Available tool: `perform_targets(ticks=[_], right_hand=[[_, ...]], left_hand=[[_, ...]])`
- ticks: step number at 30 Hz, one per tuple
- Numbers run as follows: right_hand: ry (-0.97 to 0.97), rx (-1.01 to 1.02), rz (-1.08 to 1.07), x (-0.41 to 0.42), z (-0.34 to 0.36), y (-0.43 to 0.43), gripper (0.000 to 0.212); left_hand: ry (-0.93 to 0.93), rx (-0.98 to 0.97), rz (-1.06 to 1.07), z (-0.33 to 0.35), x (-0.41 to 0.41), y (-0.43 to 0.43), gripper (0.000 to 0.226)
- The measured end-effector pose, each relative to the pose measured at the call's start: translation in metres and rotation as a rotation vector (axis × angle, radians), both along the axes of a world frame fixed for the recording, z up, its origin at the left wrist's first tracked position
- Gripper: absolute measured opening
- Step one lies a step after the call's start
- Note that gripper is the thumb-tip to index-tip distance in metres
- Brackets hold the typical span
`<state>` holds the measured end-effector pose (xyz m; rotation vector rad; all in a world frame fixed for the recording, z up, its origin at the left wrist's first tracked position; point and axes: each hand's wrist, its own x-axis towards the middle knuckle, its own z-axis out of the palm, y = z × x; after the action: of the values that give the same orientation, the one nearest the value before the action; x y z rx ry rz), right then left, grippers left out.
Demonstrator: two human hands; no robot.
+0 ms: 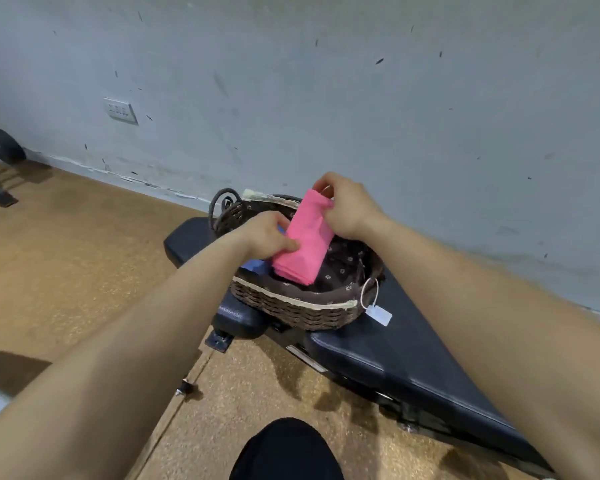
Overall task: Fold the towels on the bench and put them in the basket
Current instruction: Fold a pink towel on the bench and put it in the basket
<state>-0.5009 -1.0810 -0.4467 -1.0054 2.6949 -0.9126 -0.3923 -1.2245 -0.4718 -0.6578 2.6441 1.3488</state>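
A folded pink towel (303, 242) slants over the brown wicker basket (291, 308), its lower end down inside the basket. My left hand (265, 237) pinches the towel's left edge near the middle. My right hand (343, 206) grips the towel's upper end above the basket's far rim. A blue towel (253, 265) lies in the basket, mostly hidden under my left hand and the pink towel. The basket stands on the black padded bench (413, 362).
A white tag (379, 314) hangs on a loop from the basket's right side. The grey wall (326, 98) runs close behind the bench. My dark-clad knee (284, 452) is at the bottom, over the brown floor (66, 254). Gym equipment with a wheel (4, 145) stands far left.
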Motion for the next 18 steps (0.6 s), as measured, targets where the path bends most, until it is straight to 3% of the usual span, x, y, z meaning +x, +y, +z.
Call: perform_targets(ticks=[5,10,14,18], right_hand=[[0.009,0.201,0.077,-0.005,-0.023,-0.012,0.046],[0.019,0.296,0.119,-0.007,-0.031,-0.022,0.044],[0.027,0.327,0.089,0.002,-0.038,-0.030,0.038],[0.133,0.371,-0.007,0.009,-0.046,-0.034,0.037]], left_hand=[[-0.171,-0.018,-0.047,-0.005,-0.004,-0.001,0.019],[-0.125,-0.099,-0.016,-0.006,-0.007,-0.009,0.013],[0.029,-0.431,0.035,-0.009,-0.012,-0.028,0.013],[-0.105,-0.603,-0.136,-0.020,-0.009,-0.036,0.037]])
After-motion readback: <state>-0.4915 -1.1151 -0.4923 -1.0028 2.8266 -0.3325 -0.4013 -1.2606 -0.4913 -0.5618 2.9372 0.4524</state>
